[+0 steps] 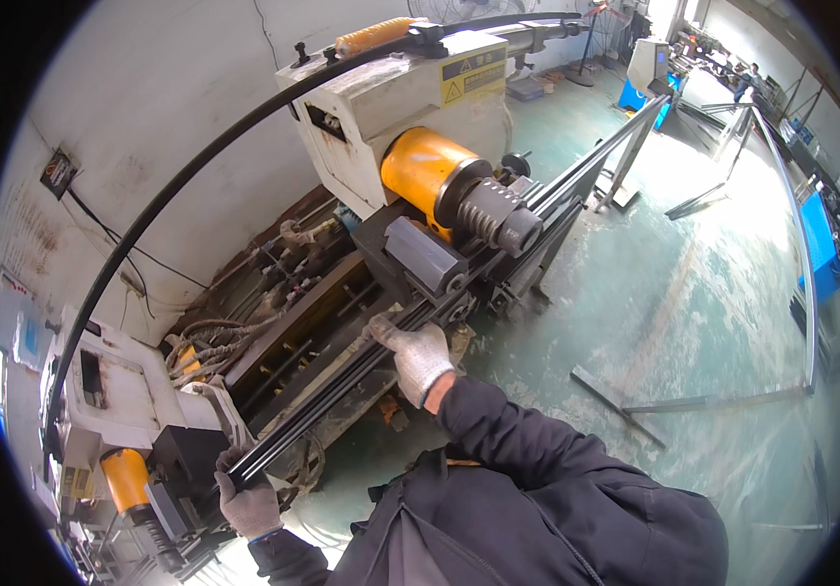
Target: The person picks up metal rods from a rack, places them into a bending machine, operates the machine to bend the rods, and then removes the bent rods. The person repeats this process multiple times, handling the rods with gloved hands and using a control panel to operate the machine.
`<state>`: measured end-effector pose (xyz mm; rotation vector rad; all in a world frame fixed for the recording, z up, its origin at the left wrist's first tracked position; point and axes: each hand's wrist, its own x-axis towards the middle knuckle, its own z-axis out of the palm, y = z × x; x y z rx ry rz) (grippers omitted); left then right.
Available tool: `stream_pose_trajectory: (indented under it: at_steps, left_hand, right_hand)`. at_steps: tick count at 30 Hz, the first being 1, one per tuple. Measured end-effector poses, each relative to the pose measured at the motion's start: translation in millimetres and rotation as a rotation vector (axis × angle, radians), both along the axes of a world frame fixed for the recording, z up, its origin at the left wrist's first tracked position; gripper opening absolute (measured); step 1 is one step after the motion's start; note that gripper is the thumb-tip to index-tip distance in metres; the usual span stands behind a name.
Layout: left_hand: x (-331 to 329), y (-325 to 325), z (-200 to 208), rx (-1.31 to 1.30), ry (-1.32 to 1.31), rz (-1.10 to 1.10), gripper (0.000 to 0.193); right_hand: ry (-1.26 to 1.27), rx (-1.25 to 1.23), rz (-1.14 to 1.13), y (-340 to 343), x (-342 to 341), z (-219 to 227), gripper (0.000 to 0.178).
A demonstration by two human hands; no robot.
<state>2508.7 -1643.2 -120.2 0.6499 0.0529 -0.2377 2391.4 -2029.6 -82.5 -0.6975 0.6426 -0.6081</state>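
Several long, slim dark metal bars [327, 391] run slantwise in front of me along a machine. At their near left end, my left hand [249, 505], in a light work glove, is closed around them. Farther up the bars, my gloved right hand [418, 354] grips them from the right side, its thumb laid over the top and its other fingers mostly hidden. Just beyond that hand sits a dark angular block [425, 256] on the machine. Above the block is an orange cylinder [430, 171] with a coiled spring [490, 210] at its end.
A second machine head [112, 376] with a smaller orange cylinder stands at the lower left. A black hose [161, 195] arches overhead. On the green floor to the right lies a metal frame [713, 400]. A blue object [820, 244] stands farther right. A person [747, 83] is far off.
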Motion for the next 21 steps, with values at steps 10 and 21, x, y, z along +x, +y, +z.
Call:
stream_pose_trajectory:
  at_steps: [10,21]
  left_hand:
    - [8,-9,-29,0.174,0.289,0.025,0.042]
    - [3,-8,-21,0.17,0.243,-0.087,0.036]
  right_hand:
    - [0.273,0.078,-0.153,-15,15,-15,0.066]
    - [-0.005,0.087,-0.1,-10,23,-35,0.04]
